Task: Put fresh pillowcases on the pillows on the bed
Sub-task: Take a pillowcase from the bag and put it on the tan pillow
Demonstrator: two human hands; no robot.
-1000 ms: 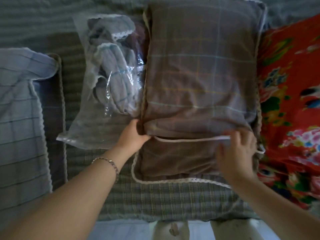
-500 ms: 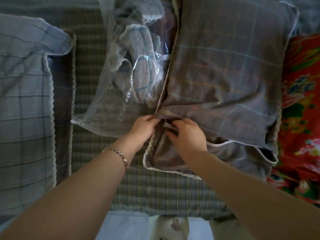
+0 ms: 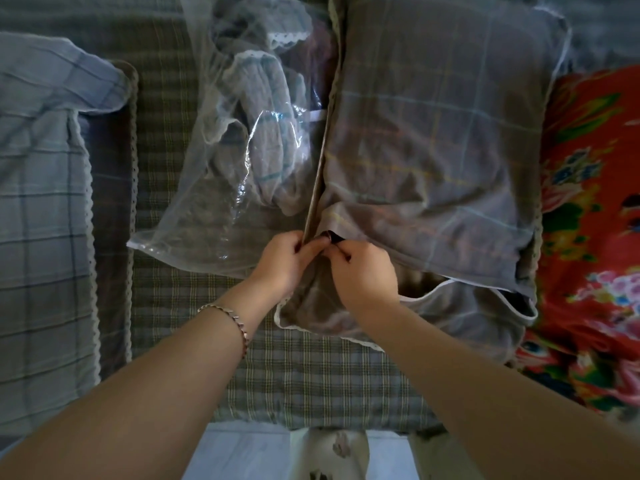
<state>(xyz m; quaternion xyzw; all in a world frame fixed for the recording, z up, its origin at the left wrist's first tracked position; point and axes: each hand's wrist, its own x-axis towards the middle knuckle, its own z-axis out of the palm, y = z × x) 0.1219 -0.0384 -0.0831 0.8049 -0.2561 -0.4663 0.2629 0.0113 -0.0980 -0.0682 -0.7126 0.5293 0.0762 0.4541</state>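
Note:
A pillow in a brown-grey checked pillowcase [image 3: 433, 126] with lace trim lies on the bed. Its near open end gapes, the flap [image 3: 478, 317] hanging loose at the right. My left hand [image 3: 287, 261] pinches the case's left edge at the near corner of the opening. My right hand [image 3: 363, 271] pinches the fabric right beside it; the fingertips of both hands almost touch. A second pillow in a blue checked case [image 3: 38, 188] lies at the far left.
A clear plastic bag [image 3: 235, 161] holding folded checked fabric lies left of the pillow, touching it. A red floral quilt [image 3: 595, 216] borders the pillow on the right. The green checked bedsheet [image 3: 311, 375] ends at the near edge, with floor below.
My right hand has moved from the pillow's right side across to the left corner, beside my left hand. The right part of the opening now gapes loose. The view has shifted left.

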